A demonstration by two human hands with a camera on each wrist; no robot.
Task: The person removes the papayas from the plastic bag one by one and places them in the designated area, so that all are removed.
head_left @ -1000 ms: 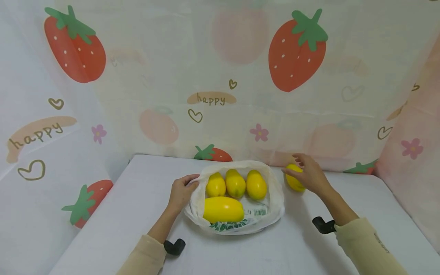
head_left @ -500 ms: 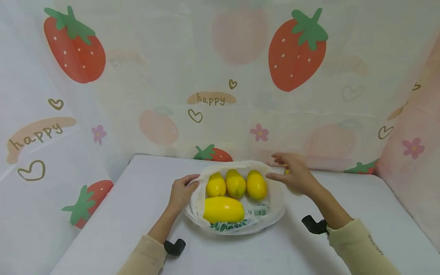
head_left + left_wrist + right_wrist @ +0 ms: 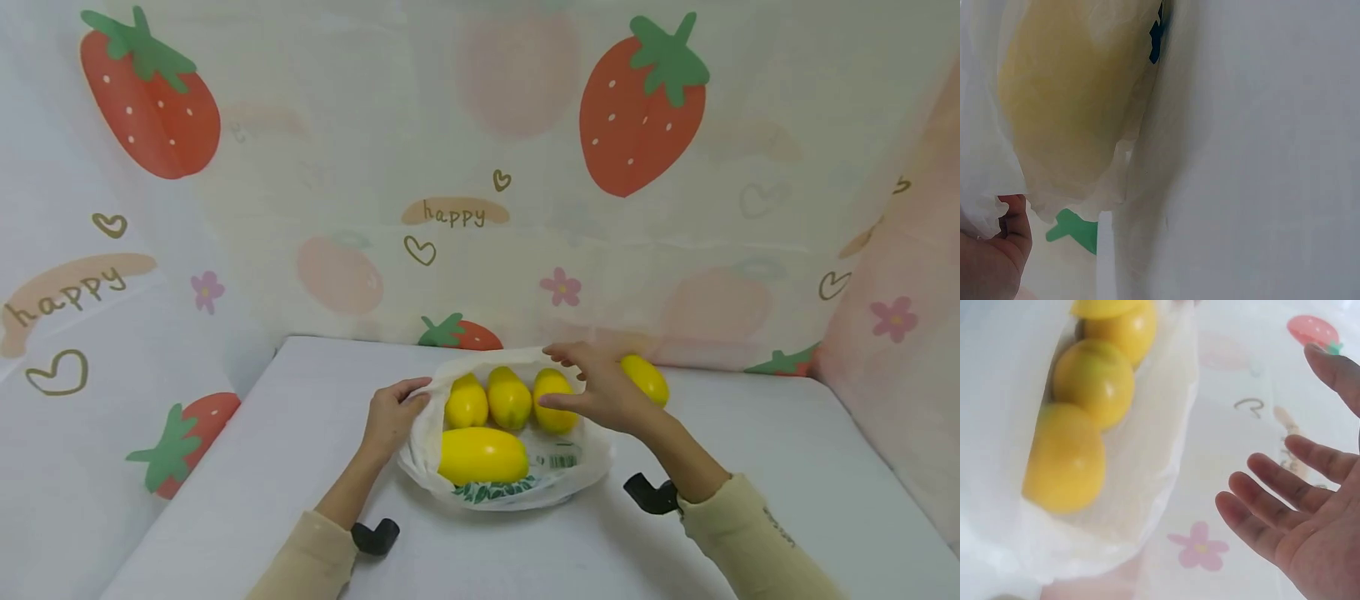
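Observation:
A white plastic bag (image 3: 595, 457) with green leaf print lies with its mouth spread. Inside it, three smaller smooth yellow fruits (image 3: 510, 398) sit in a row behind a long, larger yellow fruit (image 3: 483, 456). My left hand (image 3: 390, 419) pinches the bag's left rim; the left wrist view shows a finger of this hand (image 3: 997, 259) curled at the plastic. Over the bag's right rim hovers my right hand (image 3: 606, 392), fingers spread and holding nothing, partly covering the rightmost fruit. Outside the bag, behind that hand, rests another yellow fruit (image 3: 647, 380), partly hidden.
Everything stands on a white-covered table (image 3: 300, 400). A cloth backdrop (image 3: 360, 167) with printed strawberries rises behind the table's far edge and along both sides. A black curved piece sits at the left wrist (image 3: 377, 537) and another at the right wrist (image 3: 651, 493).
My right hand has moved left, from beside the lone yellow fruit to over the bag, leaving that fruit on the table. The left hand stays on the rim. The head view has shifted slightly.

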